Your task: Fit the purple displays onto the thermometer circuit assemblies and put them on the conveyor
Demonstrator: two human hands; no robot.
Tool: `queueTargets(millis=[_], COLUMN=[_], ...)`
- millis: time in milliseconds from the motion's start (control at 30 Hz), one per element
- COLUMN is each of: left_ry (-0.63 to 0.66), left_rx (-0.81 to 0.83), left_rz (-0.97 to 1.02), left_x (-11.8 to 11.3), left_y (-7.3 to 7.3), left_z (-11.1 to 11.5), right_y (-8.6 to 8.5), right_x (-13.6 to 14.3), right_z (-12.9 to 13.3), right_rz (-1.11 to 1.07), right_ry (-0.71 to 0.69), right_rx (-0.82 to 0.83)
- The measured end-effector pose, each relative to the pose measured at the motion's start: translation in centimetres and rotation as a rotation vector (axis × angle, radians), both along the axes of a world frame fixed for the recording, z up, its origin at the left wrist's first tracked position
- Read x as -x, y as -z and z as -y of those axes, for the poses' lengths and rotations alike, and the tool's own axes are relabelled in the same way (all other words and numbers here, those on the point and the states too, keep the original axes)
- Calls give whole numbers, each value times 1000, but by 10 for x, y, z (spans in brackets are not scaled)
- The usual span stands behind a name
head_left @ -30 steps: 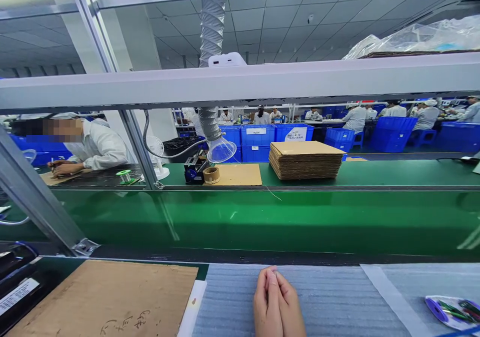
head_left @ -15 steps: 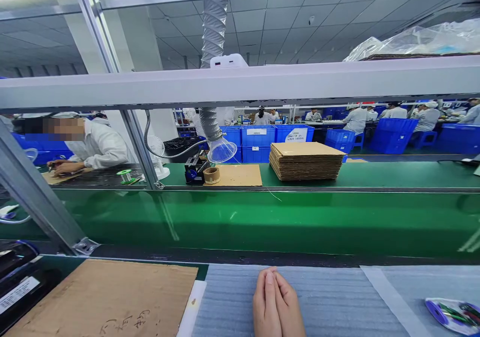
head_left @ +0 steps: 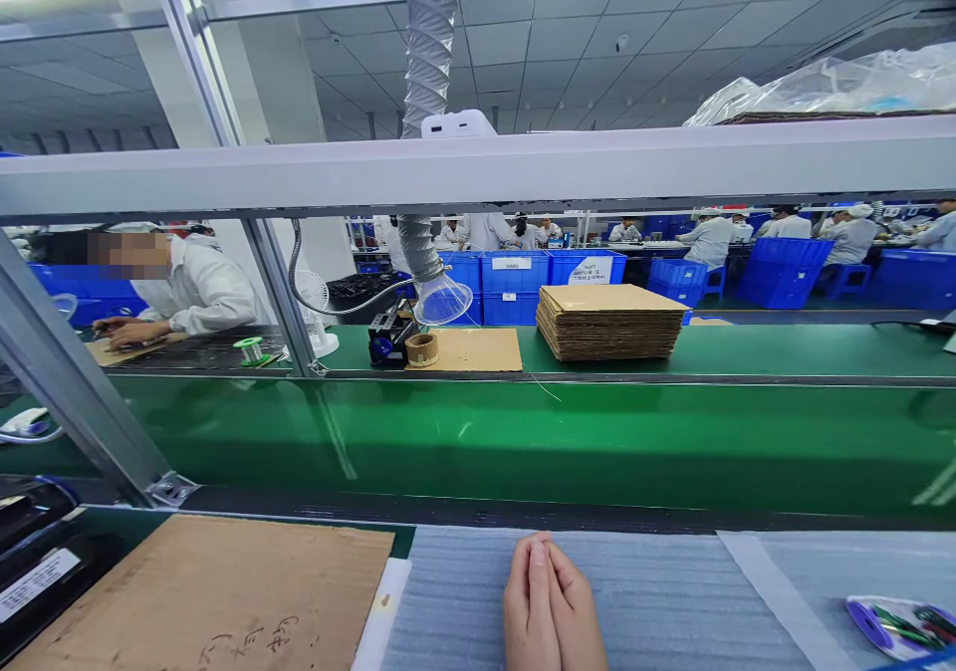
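The left hand (head_left: pixel 527 611) and the right hand (head_left: pixel 578 611) were pressed together, side against side. Their fingers were closed up close, with the tips touching near the top. Each hand touched the other, but I could not tell if something small was tucked between them. They were over the thin, bluish-white foam sheet (head_left: pixel 642 591), which had soft stripes and lay on the near bench. To the left was a flat, brown cardboard sheet (head_left: pixel 216 581) with dark handwriting on it. Farther left, a black case (head_left: pixel 67 571) had a white label, its print too small to read. On the right sat a purple-edged dish (head_left: pixel 870 623) with green things in it. Past the shiny green belt (head_left: pixel 568 442) stood a stack of rough cardboard (head_left: pixel 608 325) and a round tape roll (head_left: pixel 422 350).
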State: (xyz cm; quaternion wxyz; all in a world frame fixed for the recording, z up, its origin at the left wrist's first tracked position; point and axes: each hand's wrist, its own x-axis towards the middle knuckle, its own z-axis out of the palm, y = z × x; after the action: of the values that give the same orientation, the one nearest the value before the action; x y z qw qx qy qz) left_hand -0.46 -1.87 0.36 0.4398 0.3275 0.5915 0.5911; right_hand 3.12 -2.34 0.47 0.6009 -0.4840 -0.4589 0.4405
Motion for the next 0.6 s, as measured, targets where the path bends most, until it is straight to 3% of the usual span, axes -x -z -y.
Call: queueTargets(millis=[300,467,600], left_ry=[38,-21,78], left_rx=[-3,11,-13], left_rz=[-6,-37,-48], left_x=[-4,-6,0], left_y=[1,-3,-13], left_z=[0,0,5], right_y=[-1,-2,-2], right_x=[0,0,0], right_z=[1,1,2], right_rz=[-7,-12,-14], right_ry=[-11,-10,-6], right_rx=[9,5,0])
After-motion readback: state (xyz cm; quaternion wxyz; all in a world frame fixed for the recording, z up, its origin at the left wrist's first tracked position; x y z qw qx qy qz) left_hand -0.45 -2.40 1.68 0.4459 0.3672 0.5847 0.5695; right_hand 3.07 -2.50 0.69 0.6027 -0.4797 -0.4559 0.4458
